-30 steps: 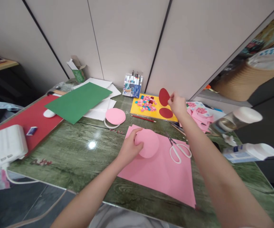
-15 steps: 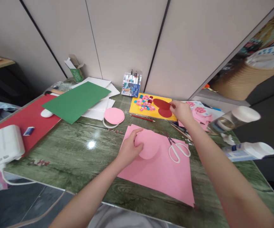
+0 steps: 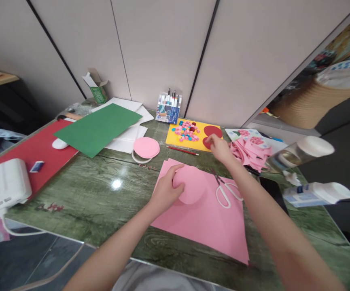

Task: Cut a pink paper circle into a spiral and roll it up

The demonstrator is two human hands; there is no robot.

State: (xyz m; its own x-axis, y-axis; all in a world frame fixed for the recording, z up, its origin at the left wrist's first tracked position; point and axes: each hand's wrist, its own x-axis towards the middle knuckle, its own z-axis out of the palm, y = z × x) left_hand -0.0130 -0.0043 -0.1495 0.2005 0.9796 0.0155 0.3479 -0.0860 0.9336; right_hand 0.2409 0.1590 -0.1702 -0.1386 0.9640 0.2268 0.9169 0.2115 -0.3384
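My left hand (image 3: 166,187) grips a pink paper circle (image 3: 191,186) by its left edge, thumb in front. The circle is over larger pink paper sheets (image 3: 199,226). White-handled scissors (image 3: 223,192) lie on those sheets, partly behind my right forearm. My right hand (image 3: 219,147) is at the right end of a yellow sheet (image 3: 175,141), fingers bent and slightly apart, with nothing seen held. Its fingertips are at a lower red paper circle (image 3: 205,142), which they partly cover. Another red paper circle (image 3: 213,131) lies flat just above. Small pink, blue and red pieces (image 3: 187,131) are heaped on the yellow sheet's left.
Stacked pink circles (image 3: 146,147) rest on a white ring, beside a red pencil (image 3: 183,150). Pink scraps (image 3: 250,153), a clear bottle (image 3: 299,153) and a white bottle (image 3: 317,192) stand right. A green sheet (image 3: 98,129) and power bank (image 3: 7,186) are left.
My right hand has moved left and let go of the upper red circle, which now lies flat on the yellow sheet. My left hand stays on the pink circle.
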